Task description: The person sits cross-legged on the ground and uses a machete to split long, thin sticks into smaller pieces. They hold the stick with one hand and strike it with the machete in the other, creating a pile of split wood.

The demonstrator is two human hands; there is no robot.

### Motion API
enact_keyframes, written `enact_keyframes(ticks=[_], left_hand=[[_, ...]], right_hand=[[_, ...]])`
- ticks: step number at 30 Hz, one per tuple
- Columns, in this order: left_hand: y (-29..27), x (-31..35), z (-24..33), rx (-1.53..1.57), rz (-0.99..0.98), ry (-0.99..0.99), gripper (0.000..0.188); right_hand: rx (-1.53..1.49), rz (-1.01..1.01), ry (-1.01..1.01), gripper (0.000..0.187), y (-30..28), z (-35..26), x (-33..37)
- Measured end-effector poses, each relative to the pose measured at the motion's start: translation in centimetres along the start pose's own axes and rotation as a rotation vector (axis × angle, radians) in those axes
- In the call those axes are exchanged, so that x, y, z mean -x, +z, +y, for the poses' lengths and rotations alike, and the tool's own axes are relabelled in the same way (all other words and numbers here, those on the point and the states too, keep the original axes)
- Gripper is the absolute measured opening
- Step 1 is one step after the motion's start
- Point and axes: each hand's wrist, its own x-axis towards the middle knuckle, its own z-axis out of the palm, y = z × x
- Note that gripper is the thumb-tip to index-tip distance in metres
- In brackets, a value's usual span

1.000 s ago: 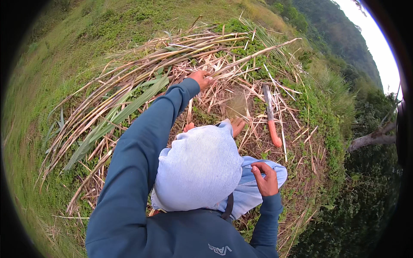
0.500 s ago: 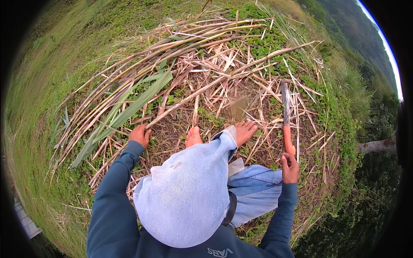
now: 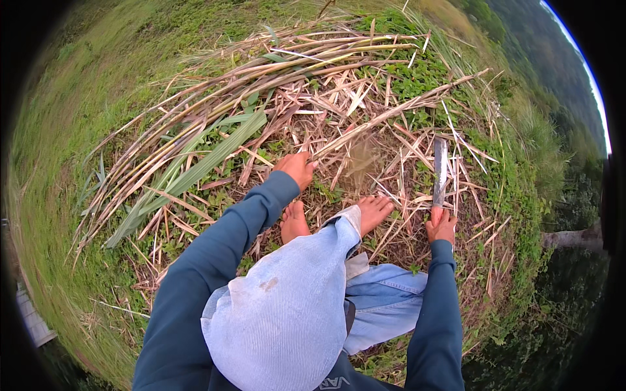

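My left hand is closed on one end of a long dry stalk, which slants away from it to the far right. Dry leaf sheaths cling to the stalk's far part. At the right, my right hand is wrapped round the orange handle of a machete. Its broad grey blade points away from me, over split pieces of stalk on the ground. The blade and the held stalk are apart.
A bundle of long stalks curves across the left and far side, with wide green leaves on its near edge. My bare feet are close to the scattered pieces. Green plants grow at the right.
My left hand has moved right and away from me, with the stalk in it. My right hand, before at the handle's end with looser fingers, has closed round the machete handle farther forward.
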Motion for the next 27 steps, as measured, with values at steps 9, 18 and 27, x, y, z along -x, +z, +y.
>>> enact_keyframes(ticks=[9,18,27], left_hand=[[1.0,-0.9,-4.1,-0.01,-0.029,0.071,0.047],[-6.5,10.9,-10.2,0.283,-0.07,-0.081,0.028],[-3.2,3.4,-1.0,0.504,-0.2,-0.114,0.028]], right_hand=[[-0.141,-0.073,-0.001,0.079,1.1,-3.0,4.3],[-0.179,-0.008,-0.021,0.076,2.5,-2.3,4.8],[-0.205,-0.043,-0.075,0.071,0.4,-1.9,4.6]])
